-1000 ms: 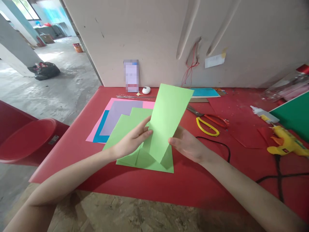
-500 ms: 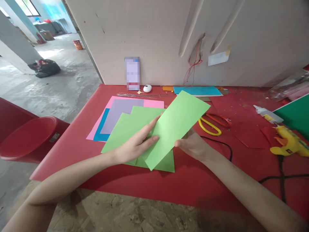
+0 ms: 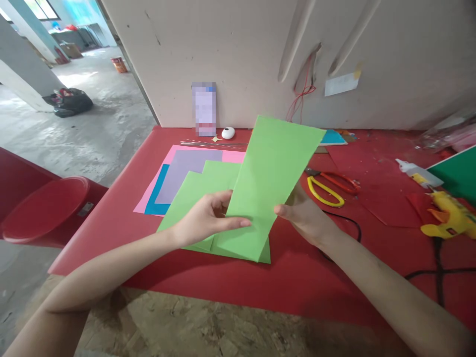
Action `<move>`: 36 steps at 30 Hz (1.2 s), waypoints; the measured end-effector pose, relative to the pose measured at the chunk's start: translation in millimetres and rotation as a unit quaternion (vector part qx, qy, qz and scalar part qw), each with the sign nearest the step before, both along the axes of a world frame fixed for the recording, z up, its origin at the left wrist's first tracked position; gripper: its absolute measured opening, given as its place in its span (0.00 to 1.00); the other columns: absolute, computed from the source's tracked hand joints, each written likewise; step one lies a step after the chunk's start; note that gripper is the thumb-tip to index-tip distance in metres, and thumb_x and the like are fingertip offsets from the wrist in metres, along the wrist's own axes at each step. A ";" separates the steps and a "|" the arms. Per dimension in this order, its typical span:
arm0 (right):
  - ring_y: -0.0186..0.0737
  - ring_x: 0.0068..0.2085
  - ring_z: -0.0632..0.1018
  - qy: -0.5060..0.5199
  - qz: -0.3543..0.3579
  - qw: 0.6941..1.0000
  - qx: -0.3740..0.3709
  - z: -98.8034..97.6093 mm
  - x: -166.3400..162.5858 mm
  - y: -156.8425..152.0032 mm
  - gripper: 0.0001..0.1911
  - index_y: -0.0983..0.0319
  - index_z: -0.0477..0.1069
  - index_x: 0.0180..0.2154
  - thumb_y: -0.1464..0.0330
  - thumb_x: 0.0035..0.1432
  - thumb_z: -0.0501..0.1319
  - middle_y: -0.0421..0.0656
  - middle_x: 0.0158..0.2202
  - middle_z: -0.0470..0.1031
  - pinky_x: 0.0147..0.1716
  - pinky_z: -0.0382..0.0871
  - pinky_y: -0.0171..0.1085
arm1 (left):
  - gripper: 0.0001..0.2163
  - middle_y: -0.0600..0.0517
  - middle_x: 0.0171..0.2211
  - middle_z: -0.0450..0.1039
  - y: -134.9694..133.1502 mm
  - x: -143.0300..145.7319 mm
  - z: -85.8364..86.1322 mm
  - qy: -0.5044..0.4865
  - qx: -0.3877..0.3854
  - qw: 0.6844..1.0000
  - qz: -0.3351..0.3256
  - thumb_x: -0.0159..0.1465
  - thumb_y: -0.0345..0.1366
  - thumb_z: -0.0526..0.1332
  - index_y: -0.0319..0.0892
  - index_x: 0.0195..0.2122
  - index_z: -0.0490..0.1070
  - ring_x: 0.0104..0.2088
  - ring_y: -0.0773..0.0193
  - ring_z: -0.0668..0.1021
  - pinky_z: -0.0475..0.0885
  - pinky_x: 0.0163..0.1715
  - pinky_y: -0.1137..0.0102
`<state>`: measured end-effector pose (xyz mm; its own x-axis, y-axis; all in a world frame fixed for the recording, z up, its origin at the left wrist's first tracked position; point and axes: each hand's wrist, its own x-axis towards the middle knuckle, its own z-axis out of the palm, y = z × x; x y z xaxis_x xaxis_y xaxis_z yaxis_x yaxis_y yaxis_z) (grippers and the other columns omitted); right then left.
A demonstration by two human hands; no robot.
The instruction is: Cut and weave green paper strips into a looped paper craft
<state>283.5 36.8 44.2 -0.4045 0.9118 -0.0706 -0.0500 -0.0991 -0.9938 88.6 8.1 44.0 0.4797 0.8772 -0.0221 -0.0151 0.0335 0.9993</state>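
Both hands hold up a strip of light green paper (image 3: 277,168), tilted above the table. My left hand (image 3: 208,218) pinches its left edge, thumb in front and fingers partly behind. On the right edge, the thumb of my right hand (image 3: 307,215) lies in front, while its other fingers are hidden behind the paper. Beneath the strip lie more green sheets (image 3: 189,201), overlapping a purple sheet (image 3: 193,166), a blue sheet (image 3: 153,204) and a pink sheet (image 3: 143,201). Scissors (image 3: 325,192) with one yellow and one red handle rest right of the strip.
On the red table (image 3: 297,285) a yellow glue gun (image 3: 448,215) with a black cord and a glue bottle (image 3: 418,172) lie at right. Against the wall stand a phone (image 3: 204,109) and a white oval object (image 3: 228,133). A red stool (image 3: 48,208) is at left.
The green strip has turned more upright and its top has swung left, now covering part of the blue pieces by the wall. My left hand's grip has shifted slightly down its edge.
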 end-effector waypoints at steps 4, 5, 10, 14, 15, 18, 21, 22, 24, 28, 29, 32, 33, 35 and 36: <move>0.44 0.50 0.72 0.053 0.039 0.998 0.011 4.4 6.4 5.4 0.31 0.50 0.64 0.42 0.49 0.36 0.68 0.39 0.45 0.73 0.44 0.70 0.41 | 0.12 0.50 0.32 0.78 4.1 -3.6 -0.6 0.022 -0.009 0.998 0.051 0.57 0.41 0.64 0.39 0.39 0.71 0.31 0.65 0.79 0.75 0.31 0.72; 0.44 0.50 0.73 0.063 0.051 0.997 0.011 5.1 7.9 6.4 0.27 0.51 0.67 0.41 0.50 0.38 0.68 0.39 0.45 0.74 0.46 0.69 0.41 | 0.13 0.51 0.32 0.78 5.0 -5.1 -1.0 0.018 0.001 0.997 0.074 0.57 0.41 0.64 0.39 0.39 0.71 0.30 0.65 0.79 0.75 0.30 0.73; 0.47 0.45 0.77 0.054 0.039 0.997 -0.048 3.2 10.0 4.5 0.20 0.56 0.73 0.38 0.58 0.40 0.70 0.41 0.42 0.77 0.44 0.73 0.46 | 0.11 0.53 0.30 0.78 7.2 -10.5 1.5 -0.007 0.036 0.989 0.144 0.56 0.40 0.65 0.41 0.35 0.70 0.29 0.67 0.79 0.75 0.26 0.75; 0.45 0.43 0.78 -0.022 -0.058 0.997 0.037 6.0 6.8 -2.5 0.15 0.55 0.75 0.36 0.64 0.43 0.69 0.40 0.40 0.79 0.41 0.75 0.42 | 0.12 0.53 0.31 0.78 8.6 -13.5 7.2 0.000 0.000 0.993 0.116 0.56 0.42 0.65 0.41 0.37 0.70 0.30 0.65 0.80 0.75 0.27 0.74; 0.45 0.42 0.79 -0.052 -0.084 0.993 0.068 8.3 6.1 -4.5 0.13 0.56 0.75 0.35 0.64 0.43 0.69 0.40 0.39 0.79 0.40 0.76 0.42 | 0.12 0.52 0.31 0.78 8.9 -14.1 8.5 0.019 -0.007 0.995 0.101 0.56 0.43 0.64 0.41 0.37 0.71 0.30 0.65 0.79 0.75 0.27 0.74; 0.47 0.37 0.80 -0.148 -0.155 0.963 0.162 15.6 4.0 -10.8 0.08 0.57 0.74 0.29 0.65 0.43 0.68 0.41 0.33 0.80 0.35 0.76 0.41 | 0.13 0.51 0.27 0.76 8.2 -13.3 10.9 0.116 0.006 0.990 0.077 0.58 0.45 0.61 0.39 0.32 0.71 0.26 0.64 0.78 0.72 0.22 0.74; 0.47 0.33 0.80 -0.220 -0.169 0.934 0.225 17.2 1.1 -17.2 0.06 0.58 0.71 0.24 0.64 0.46 0.66 0.42 0.28 0.79 0.29 0.74 0.40 | 0.11 0.52 0.23 0.73 2.9 -8.2 9.6 0.205 0.097 0.969 0.095 0.61 0.43 0.57 0.39 0.33 0.71 0.24 0.66 0.76 0.68 0.19 0.74; 0.47 0.32 0.80 -0.238 -0.165 0.927 0.236 16.2 -0.3 -19.2 0.07 0.58 0.70 0.23 0.64 0.48 0.64 0.43 0.26 0.79 0.27 0.74 0.40 | 0.10 0.53 0.23 0.72 0.1 -5.9 8.5 0.227 0.139 0.959 0.100 0.62 0.41 0.56 0.39 0.35 0.70 0.23 0.67 0.75 0.67 0.19 0.75; 0.47 0.31 0.79 -0.265 -0.154 0.919 0.250 13.0 -3.5 -22.5 0.08 0.58 0.70 0.22 0.64 0.51 0.61 0.44 0.25 0.78 0.26 0.72 0.40 | 0.09 0.55 0.20 0.69 -6.3 -1.6 6.1 0.264 0.219 0.934 0.095 0.63 0.36 0.53 0.40 0.40 0.68 0.20 0.70 0.72 0.65 0.18 0.76; 0.48 0.31 0.80 -0.260 -0.138 0.924 0.245 10.6 -7.1 -23.6 0.06 0.58 0.72 0.25 0.65 0.51 0.60 0.44 0.28 0.79 0.28 0.73 0.42 | 0.12 0.60 0.15 0.61 -15.5 2.1 6.1 0.321 0.282 0.903 0.052 0.63 0.32 0.49 0.37 0.46 0.65 0.14 0.73 0.61 0.57 0.13 0.76; 0.48 0.32 0.80 -0.253 -0.135 0.929 0.233 11.7 -6.2 -22.5 0.04 0.58 0.72 0.26 0.65 0.49 0.61 0.44 0.28 0.80 0.28 0.74 0.42 | 0.13 0.59 0.16 0.62 -15.8 1.5 7.7 0.317 0.275 0.907 0.048 0.63 0.32 0.49 0.36 0.46 0.65 0.14 0.72 0.62 0.57 0.13 0.76; 0.49 0.36 0.80 -0.223 -0.113 0.954 0.163 18.8 1.1 -17.5 0.07 0.58 0.74 0.29 0.64 0.45 0.65 0.43 0.33 0.80 0.31 0.76 0.42 | 0.10 0.53 0.26 0.73 -11.7 -2.8 14.3 0.254 0.194 0.947 0.038 0.63 0.34 0.52 0.37 0.42 0.69 0.24 0.69 0.73 0.69 0.23 0.75; 0.48 0.38 0.80 -0.210 -0.103 0.963 0.135 21.6 4.2 -15.9 0.09 0.58 0.75 0.30 0.63 0.44 0.65 0.43 0.34 0.80 0.33 0.77 0.42 | 0.10 0.52 0.30 0.75 -9.5 -4.4 16.3 0.225 0.151 0.962 0.032 0.63 0.35 0.53 0.38 0.40 0.70 0.29 0.67 0.76 0.72 0.28 0.73; 0.46 0.41 0.79 -0.179 -0.069 0.979 0.075 26.5 9.6 -13.7 0.13 0.58 0.75 0.35 0.64 0.43 0.67 0.42 0.39 0.79 0.37 0.77 0.40 | 0.10 0.50 0.36 0.77 -5.4 -6.6 18.8 0.170 0.066 0.983 0.024 0.62 0.38 0.57 0.39 0.38 0.72 0.36 0.63 0.78 0.74 0.35 0.71; 0.45 0.42 0.79 -0.161 -0.045 0.985 0.047 28.2 11.3 -13.2 0.15 0.57 0.75 0.36 0.65 0.42 0.68 0.42 0.40 0.79 0.39 0.77 0.40 | 0.11 0.51 0.38 0.77 -4.0 -7.1 19.2 0.145 0.036 0.988 0.028 0.60 0.39 0.59 0.40 0.40 0.72 0.38 0.62 0.79 0.75 0.37 0.70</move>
<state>294.8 23.6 72.4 -0.2927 0.9514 -0.0958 0.2640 -0.0159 -0.9644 81.5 4.0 63.2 0.4136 0.9061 -0.0885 0.2723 -0.0304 0.9617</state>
